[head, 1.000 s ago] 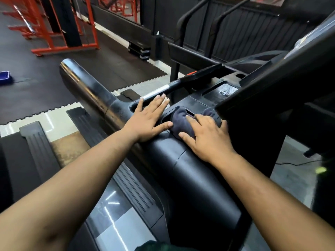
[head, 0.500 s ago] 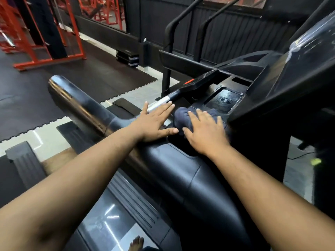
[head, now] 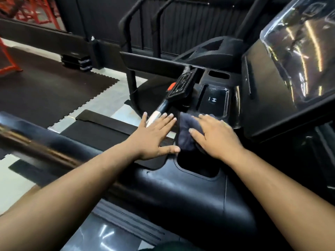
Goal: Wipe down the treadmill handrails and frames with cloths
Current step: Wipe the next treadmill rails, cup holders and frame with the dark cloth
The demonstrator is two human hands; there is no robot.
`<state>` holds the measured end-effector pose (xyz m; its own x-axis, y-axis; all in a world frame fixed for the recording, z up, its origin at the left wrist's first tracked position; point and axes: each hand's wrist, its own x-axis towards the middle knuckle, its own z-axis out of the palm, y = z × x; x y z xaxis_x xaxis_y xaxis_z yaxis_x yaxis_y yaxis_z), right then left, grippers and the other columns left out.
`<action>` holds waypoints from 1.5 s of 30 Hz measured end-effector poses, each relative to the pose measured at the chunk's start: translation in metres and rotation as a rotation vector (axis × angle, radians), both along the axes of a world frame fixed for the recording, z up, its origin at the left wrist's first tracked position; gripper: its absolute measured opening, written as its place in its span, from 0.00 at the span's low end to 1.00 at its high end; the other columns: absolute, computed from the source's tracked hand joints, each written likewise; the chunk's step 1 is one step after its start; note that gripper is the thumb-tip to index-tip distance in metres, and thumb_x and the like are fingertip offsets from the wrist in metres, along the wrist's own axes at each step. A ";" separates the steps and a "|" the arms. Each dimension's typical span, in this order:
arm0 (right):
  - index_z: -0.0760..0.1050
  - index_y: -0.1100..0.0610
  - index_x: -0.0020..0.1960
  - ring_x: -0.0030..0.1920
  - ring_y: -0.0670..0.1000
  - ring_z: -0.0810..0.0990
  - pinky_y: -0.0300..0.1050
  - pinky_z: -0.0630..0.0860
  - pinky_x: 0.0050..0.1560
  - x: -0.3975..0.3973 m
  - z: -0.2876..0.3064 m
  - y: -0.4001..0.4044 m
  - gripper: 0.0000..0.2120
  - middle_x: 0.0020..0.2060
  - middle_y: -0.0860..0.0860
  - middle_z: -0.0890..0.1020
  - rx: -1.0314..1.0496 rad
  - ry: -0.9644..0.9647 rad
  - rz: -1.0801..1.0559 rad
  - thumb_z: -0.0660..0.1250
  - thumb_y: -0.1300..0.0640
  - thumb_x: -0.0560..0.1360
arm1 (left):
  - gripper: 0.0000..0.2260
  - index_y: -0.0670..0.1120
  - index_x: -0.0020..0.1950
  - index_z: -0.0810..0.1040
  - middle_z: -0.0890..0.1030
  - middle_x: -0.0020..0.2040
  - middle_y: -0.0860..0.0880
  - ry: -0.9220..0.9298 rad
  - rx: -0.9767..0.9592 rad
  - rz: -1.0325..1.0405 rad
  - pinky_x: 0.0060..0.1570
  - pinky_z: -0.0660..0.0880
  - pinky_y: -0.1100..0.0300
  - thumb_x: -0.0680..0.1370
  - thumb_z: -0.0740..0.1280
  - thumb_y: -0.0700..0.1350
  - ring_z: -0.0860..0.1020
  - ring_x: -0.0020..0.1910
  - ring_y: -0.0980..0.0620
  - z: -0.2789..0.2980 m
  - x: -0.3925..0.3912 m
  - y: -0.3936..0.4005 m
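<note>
Nearest the camera, two bare forearms reach forward over the broad black handrail (head: 181, 192) of the treadmill, whose glossy moulded surface runs from lower right up to the left. The left hand (head: 154, 138) lies flat on that rail with its fingers straight and spread, gripping nothing, seemingly as a brace. Just beside it, the right hand (head: 215, 138) presses down on a dark grey cloth (head: 184, 134), fingers laid loosely over it and the thumb tucked along its near fold; the cloth sits bunched at the far edge of a recessed pocket (head: 197, 165) in the rail, where the rail meets the console. The cloth looks soft, light and limp, so it will likely crumple and slide unless held under a flat palm with the folds gathered; the rail's slick plastic should let it glide easily. Beyond the hands sit a slim control handle (head: 181, 86) with a red tab and a small tray (head: 213, 100), then the slanted screen (head: 297, 57) to the right.
</note>
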<state>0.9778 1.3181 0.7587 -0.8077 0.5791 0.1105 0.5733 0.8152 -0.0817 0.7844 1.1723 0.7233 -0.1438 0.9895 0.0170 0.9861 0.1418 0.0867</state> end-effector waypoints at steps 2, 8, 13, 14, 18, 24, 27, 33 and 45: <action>0.62 0.46 0.80 0.80 0.52 0.61 0.61 0.58 0.78 -0.010 -0.002 -0.006 0.29 0.79 0.50 0.67 0.004 0.014 -0.076 0.53 0.36 0.82 | 0.55 0.49 0.84 0.39 0.39 0.84 0.53 0.048 0.011 -0.036 0.77 0.38 0.33 0.66 0.33 0.82 0.36 0.82 0.55 -0.003 -0.001 0.002; 0.62 0.44 0.80 0.81 0.50 0.59 0.64 0.56 0.79 -0.009 -0.007 -0.014 0.35 0.80 0.46 0.65 -0.113 0.052 -0.025 0.49 0.31 0.77 | 0.53 0.48 0.84 0.40 0.36 0.82 0.54 -0.061 0.077 -0.111 0.79 0.36 0.38 0.69 0.36 0.82 0.33 0.81 0.57 -0.006 -0.010 0.000; 0.66 0.43 0.76 0.79 0.50 0.62 0.65 0.61 0.76 -0.015 -0.004 -0.017 0.28 0.77 0.47 0.69 -0.105 0.093 -0.067 0.54 0.33 0.79 | 0.54 0.47 0.85 0.43 0.39 0.84 0.51 -0.131 0.010 -0.149 0.79 0.35 0.39 0.69 0.38 0.82 0.33 0.81 0.57 0.005 -0.013 0.004; 0.67 0.42 0.75 0.78 0.50 0.63 0.64 0.64 0.74 -0.015 -0.003 -0.019 0.26 0.76 0.46 0.70 -0.104 0.099 -0.089 0.56 0.34 0.80 | 0.53 0.47 0.85 0.44 0.39 0.85 0.51 -0.147 0.003 -0.174 0.78 0.34 0.39 0.70 0.39 0.81 0.32 0.81 0.57 0.006 -0.016 0.007; 0.73 0.41 0.59 0.67 0.53 0.72 0.57 0.70 0.55 -0.015 0.000 -0.033 0.14 0.60 0.44 0.78 -0.035 0.089 -0.195 0.57 0.36 0.80 | 0.51 0.49 0.85 0.41 0.38 0.84 0.53 -0.210 0.006 -0.261 0.78 0.30 0.41 0.71 0.42 0.80 0.31 0.80 0.59 0.007 -0.023 0.009; 0.75 0.50 0.52 0.57 0.56 0.74 0.54 0.69 0.48 -0.015 0.007 -0.076 0.19 0.51 0.49 0.77 0.115 0.005 -0.570 0.57 0.35 0.78 | 0.53 0.49 0.83 0.34 0.33 0.83 0.52 -0.119 0.021 -0.561 0.76 0.30 0.38 0.68 0.34 0.83 0.30 0.80 0.57 0.003 -0.037 0.003; 0.75 0.49 0.59 0.60 0.56 0.72 0.55 0.68 0.50 -0.013 0.002 -0.107 0.20 0.53 0.49 0.75 0.097 -0.019 -0.769 0.58 0.36 0.80 | 0.54 0.46 0.83 0.36 0.34 0.83 0.51 -0.022 -0.012 -0.705 0.75 0.31 0.34 0.69 0.36 0.82 0.31 0.81 0.54 0.001 -0.035 -0.002; 0.68 0.41 0.75 0.63 0.55 0.71 0.57 0.68 0.57 -0.019 -0.018 -0.152 0.26 0.59 0.49 0.75 0.182 0.037 -1.036 0.61 0.38 0.78 | 0.50 0.46 0.84 0.36 0.34 0.83 0.51 0.057 -0.043 -0.868 0.73 0.27 0.33 0.73 0.38 0.80 0.30 0.80 0.55 -0.005 -0.030 0.000; 0.60 0.45 0.80 0.82 0.52 0.53 0.79 0.36 0.72 -0.016 -0.050 -0.192 0.44 0.82 0.49 0.57 0.076 0.154 -1.185 0.42 0.21 0.72 | 0.50 0.49 0.83 0.35 0.35 0.83 0.54 -0.049 0.086 -0.976 0.73 0.26 0.44 0.73 0.42 0.80 0.31 0.80 0.60 -0.010 -0.040 -0.004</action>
